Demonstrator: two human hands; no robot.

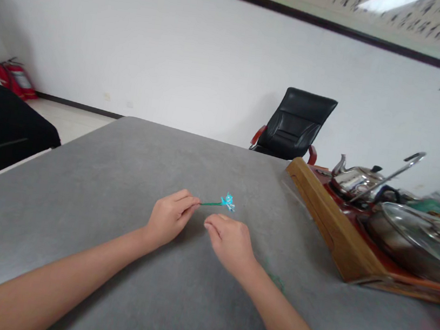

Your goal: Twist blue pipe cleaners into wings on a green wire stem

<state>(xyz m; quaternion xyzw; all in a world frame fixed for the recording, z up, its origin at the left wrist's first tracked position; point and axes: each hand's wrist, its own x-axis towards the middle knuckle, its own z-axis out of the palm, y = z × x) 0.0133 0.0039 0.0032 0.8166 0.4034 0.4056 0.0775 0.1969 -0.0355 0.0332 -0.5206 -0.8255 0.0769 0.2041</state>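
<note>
A small light-blue flower (228, 202) on a thin green stem (210, 204) lies roughly level above the grey table (134, 158). The end of the stem is pinched between the thumb and fingers of my left hand (172, 214), and the blossom points to the right. Just below the flower, my right hand (231, 240) is closed, thumb against fingers, apart from the stem. Whatever it may hold is too small to make out. Beside my right forearm, some thin green strands (277, 281) rest on the tabletop, partly hidden by the arm.
At the right stands a wooden tea tray (318, 222) with a steel kettle (359, 180) and a glass-lidded pot (406, 240). A black chair (297, 124) is behind the table's far edge. Black cloth (4, 129) and a red fire extinguisher (19, 79) are at the left.
</note>
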